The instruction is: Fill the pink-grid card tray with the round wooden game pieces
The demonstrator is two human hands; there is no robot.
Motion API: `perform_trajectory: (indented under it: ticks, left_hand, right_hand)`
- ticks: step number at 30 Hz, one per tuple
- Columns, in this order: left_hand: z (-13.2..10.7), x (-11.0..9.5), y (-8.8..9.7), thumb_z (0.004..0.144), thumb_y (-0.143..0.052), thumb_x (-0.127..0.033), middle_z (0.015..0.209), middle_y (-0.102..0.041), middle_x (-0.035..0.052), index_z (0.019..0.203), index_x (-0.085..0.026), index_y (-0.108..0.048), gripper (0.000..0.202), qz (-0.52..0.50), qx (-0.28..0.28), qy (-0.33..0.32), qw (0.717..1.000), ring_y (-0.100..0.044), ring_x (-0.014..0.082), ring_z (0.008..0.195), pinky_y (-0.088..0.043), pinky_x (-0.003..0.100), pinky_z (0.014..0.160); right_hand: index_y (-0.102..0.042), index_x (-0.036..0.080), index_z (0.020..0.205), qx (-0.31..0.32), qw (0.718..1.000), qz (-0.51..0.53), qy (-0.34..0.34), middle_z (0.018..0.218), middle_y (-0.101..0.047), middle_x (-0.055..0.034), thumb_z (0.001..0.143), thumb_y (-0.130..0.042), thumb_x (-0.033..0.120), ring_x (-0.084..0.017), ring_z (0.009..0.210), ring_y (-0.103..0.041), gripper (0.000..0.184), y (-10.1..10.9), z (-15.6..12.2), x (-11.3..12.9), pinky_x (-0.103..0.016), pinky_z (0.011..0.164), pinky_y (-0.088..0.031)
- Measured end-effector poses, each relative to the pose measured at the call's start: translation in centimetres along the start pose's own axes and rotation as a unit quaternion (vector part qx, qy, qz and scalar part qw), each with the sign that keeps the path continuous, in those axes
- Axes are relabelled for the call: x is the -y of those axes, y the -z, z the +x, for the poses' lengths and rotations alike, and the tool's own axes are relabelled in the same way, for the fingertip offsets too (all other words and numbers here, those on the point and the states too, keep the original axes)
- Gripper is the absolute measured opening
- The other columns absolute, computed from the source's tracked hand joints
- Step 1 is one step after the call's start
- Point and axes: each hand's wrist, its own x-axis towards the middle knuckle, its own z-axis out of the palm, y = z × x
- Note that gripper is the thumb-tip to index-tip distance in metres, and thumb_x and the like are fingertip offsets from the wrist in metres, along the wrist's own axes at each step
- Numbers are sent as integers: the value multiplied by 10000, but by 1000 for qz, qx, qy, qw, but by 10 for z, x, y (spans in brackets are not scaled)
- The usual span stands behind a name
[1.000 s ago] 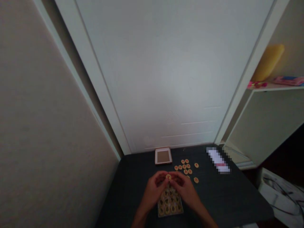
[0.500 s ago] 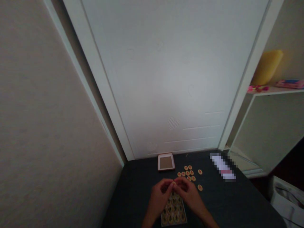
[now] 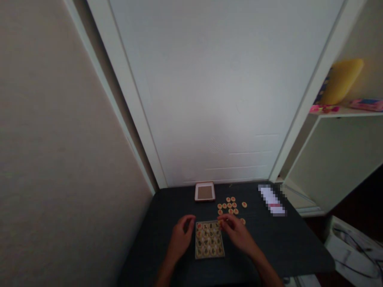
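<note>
A square board (image 3: 209, 241) printed with rows of round pictures lies flat on the dark table (image 3: 269, 243). My left hand (image 3: 182, 235) rests beside its left edge, fingers loosely curled, nothing seen in them. My right hand (image 3: 235, 231) sits at the board's upper right corner, fingertips pinched together near a small round token; whether it holds one is unclear. Several loose round orange tokens (image 3: 229, 206) lie just beyond the board on the right.
A small square box lid (image 3: 205, 192) lies at the table's far edge by a white door (image 3: 215, 91). A blurred white card (image 3: 271, 199) lies at the far right. A shelf (image 3: 344, 111) with a yellow object stands right; a wall runs along the left.
My hands were joined over the board's top, pinching one token. They have parted: the left went to the board's left edge, the right to its upper right corner. The board is uncovered.
</note>
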Motion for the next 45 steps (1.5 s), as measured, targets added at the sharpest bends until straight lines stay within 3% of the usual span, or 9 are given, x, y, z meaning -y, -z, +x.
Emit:
perform_trajectory:
  ticks: [4,8,12,16,22,26,34,41,45]
  left_hand:
    - [-10,22,-5,918,-579,-402,1197,-707,81,1085,-254,-732,270,29,7,-27,999,-583,278,1238,-381,504,1137]
    - [-14,37,-12,940,-569,-358,1329,-634,94,1196,-287,-699,296,98,27,-79,992,-522,273,1319,-404,520,1133]
    - [-12,45,-13,949,-568,-368,1368,-615,88,1215,-308,-692,299,128,30,-94,987,-547,267,1300,-445,510,1110]
    - [-12,49,-13,947,-576,-374,1332,-647,80,1208,-308,-690,292,129,29,-88,987,-587,269,1257,-461,506,1102]
    - [-11,55,-14,939,-592,-393,1309,-665,84,1263,-305,-649,341,106,15,-81,991,-612,270,1231,-497,478,1072]
    - [-2,50,-14,934,-592,-393,1321,-656,75,1246,-295,-652,333,76,-12,-70,995,-608,266,1242,-491,482,1077]
    - [20,38,-17,935,-571,-414,1178,-724,82,1076,-265,-725,256,38,-18,-69,997,-667,263,1136,-530,455,1020]
    - [27,13,-17,921,-603,-374,1123,-753,60,1190,-258,-669,300,5,12,-47,999,-712,229,1027,-569,406,953]
    - [32,-8,-16,901,-631,-349,1086,-759,40,1120,-257,-699,247,-3,36,-66,997,-714,217,995,-567,376,936]
  right_hand:
    - [-685,200,1052,29,999,2,-16,930,-710,-54,882,-617,541,-215,812,-686,387,-14,3,-8,-325,738,-544]
    - [-668,199,1019,32,999,-12,-12,849,-708,-39,889,-596,485,-203,750,-687,322,-36,16,-21,-305,683,-541]
    - [-677,201,968,11,999,-46,-15,768,-693,-24,880,-603,412,-194,705,-662,240,-52,28,-30,-283,646,-511]
    - [-685,199,947,-1,998,-69,-12,836,-711,-41,885,-592,368,-192,745,-657,203,-58,29,-33,-283,686,-499]
    - [-685,199,974,-5,999,-24,-27,860,-713,-51,913,-584,451,-204,777,-670,278,-53,24,-35,-289,694,-506]
    - [-684,204,1012,-14,997,43,-62,890,-714,-53,871,-645,527,-218,806,-681,355,-40,28,-34,-313,727,-530]
    - [-692,211,956,-111,988,74,-73,895,-702,-69,800,-674,659,-245,787,-682,474,-14,48,-37,-361,715,-565]
    - [-706,213,958,-80,990,78,-80,941,-716,-84,757,-702,695,-274,861,-694,523,-19,45,-27,-403,764,-585]
    - [-683,218,1024,-34,991,107,-71,956,-716,-67,775,-719,644,-248,864,-703,495,-29,41,-18,-372,784,-569]
